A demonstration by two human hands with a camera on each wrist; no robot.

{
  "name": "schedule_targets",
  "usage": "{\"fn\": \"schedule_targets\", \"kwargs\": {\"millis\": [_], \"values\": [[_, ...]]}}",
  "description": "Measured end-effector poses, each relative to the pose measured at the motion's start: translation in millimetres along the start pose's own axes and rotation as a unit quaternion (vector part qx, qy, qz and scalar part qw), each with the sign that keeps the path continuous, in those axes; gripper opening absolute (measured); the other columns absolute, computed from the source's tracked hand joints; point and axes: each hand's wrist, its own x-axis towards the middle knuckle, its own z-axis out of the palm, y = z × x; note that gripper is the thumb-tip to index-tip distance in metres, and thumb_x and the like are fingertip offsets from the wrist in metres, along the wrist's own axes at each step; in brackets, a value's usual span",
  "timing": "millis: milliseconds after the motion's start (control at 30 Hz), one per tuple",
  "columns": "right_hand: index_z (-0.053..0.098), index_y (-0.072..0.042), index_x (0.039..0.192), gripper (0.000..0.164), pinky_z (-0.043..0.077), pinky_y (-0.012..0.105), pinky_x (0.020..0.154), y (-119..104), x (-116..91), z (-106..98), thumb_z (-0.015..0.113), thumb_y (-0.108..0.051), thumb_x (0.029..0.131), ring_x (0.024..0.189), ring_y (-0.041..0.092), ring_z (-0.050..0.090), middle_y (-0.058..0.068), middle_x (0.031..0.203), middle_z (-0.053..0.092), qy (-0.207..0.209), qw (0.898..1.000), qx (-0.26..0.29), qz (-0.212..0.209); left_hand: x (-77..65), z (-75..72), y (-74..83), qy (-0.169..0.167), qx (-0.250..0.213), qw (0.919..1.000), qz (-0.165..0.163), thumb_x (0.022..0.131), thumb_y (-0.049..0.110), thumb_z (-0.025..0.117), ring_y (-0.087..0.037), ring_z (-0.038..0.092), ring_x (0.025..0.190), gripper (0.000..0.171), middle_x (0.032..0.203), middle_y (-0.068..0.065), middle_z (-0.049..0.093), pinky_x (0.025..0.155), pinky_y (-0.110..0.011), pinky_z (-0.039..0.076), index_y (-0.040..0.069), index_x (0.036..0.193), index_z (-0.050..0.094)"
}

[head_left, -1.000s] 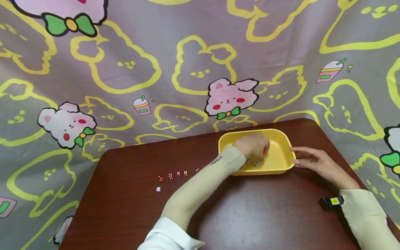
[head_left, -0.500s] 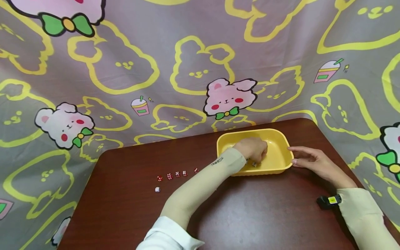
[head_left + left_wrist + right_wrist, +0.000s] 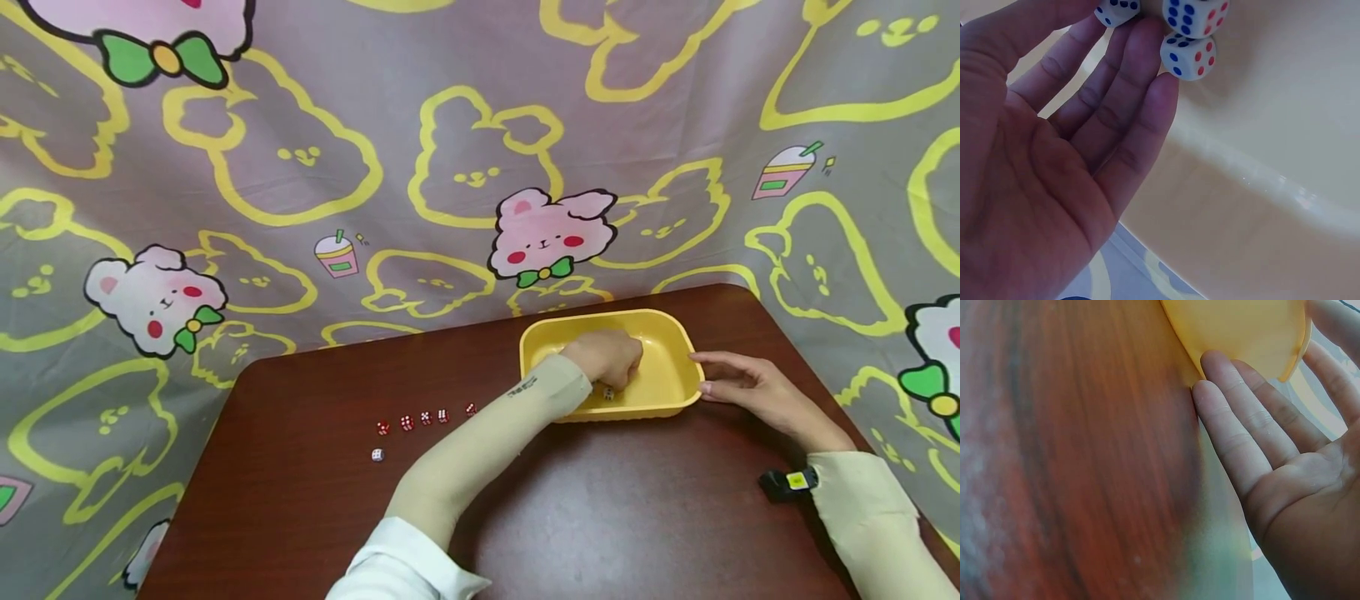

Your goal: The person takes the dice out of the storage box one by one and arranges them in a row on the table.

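Pale glare pools on the tabletop (image 3: 592,517), whose grain blurs softly in the right wrist view.

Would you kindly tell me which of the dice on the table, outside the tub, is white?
It is the die just below the leftmost red die in the head view; the other five dice visible outside the yellow tub are red.

Passage: worktop (image 3: 592,500), lower centre of head view, between forearms (image 3: 483,450). Obstacles: yellow tub (image 3: 637,412), right of centre; red dice (image 3: 407,422), left of centre.
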Motion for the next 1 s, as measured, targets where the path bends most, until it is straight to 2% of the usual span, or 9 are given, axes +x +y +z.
{"fn": "schedule_targets", "kwargs": {"millis": [133,367,533,667,767,1000], "values": [[0.048,0.005,0.136,0.05,0.059,0.031,0.075,0.9,0.8,1.5,0.065,-0.005,0.09,0.091,0.007,0.071,-0.011,0.112,0.068,0.008,1.0,0.0,0.011,-1.4,0.1,-0.2,0.002,0.003,1.0,-0.001,0.086,0.021,0.065,-0.009,0.056,0.077,0.009,0.083,0.009,0.061,0.061,-0.023,0.046,0.025,0.079,0.063],[0.048,0.006,0.136,0.05,0.059,0.031,0.075,0.9,2.8,2.4,0.065,-0.003,0.089,0.091,0.007,0.071,-0.009,0.111,0.068,0.011,1.0,0.0,0.003,-2.6,-1.3,-4.7,0.013,0.013,0.9998,0.009,0.086,0.018,0.062,-0.008,0.055,0.077,0.01,0.085,0.009,0.06,0.061,-0.023,0.045,0.023,0.077,0.061],[0.047,0.007,0.136,0.05,0.059,0.031,0.075,-0.1,2.9,1.8,0.064,-0.002,0.09,0.091,0.006,0.071,-0.01,0.112,0.068,0.004,1.0,0.0,-0.001,-6.0,-10.5,-9.1,0.019,-0.005,0.9997,0.011,0.086,0.015,0.061,-0.007,0.055,0.078,0.009,0.086,0.009,0.061,0.061,-0.022,0.045,0.023,0.08,0.06],[0.047,0.006,0.137,0.051,0.059,0.029,0.075,0.8,1.5,0.6,0.064,-0.006,0.091,0.092,0.004,0.07,-0.015,0.113,0.066,0.002,1.0,-0.014,0.011,-13.2,-22.1,-10.7,0.036,-0.013,0.999,0.023,0.084,0.018,0.066,-0.006,0.057,0.083,0.007,0.088,0.01,0.062,0.069,-0.021,0.046,0.024,0.083,0.063],[0.046,0.005,0.137,0.051,0.059,0.029,0.075,1.6,0.7,0.0,0.064,-0.007,0.091,0.093,0.005,0.071,-0.017,0.114,0.065,0.001,1.0,-0.018,0.016,-18.2,-28.8,-11.1,0.042,-0.022,0.9985,0.027,0.084,0.02,0.068,-0.007,0.057,0.082,0.007,0.087,0.009,0.063,0.07,-0.022,0.046,0.024,0.082,0.063],[0.045,0.006,0.138,0.051,0.059,0.029,0.076,2.7,0.2,-0.3,0.063,-0.007,0.091,0.095,0.005,0.071,-0.02,0.119,0.062,-0.005,1.0,-0.005,0.014,-25.9,-35.0,-10.0,0.044,-0.018,0.9984,0.032,0.084,0.018,0.067,-0.007,0.057,0.08,0.008,0.085,0.01,0.063,0.068,-0.022,0.046,0.024,0.082,0.063]]}}
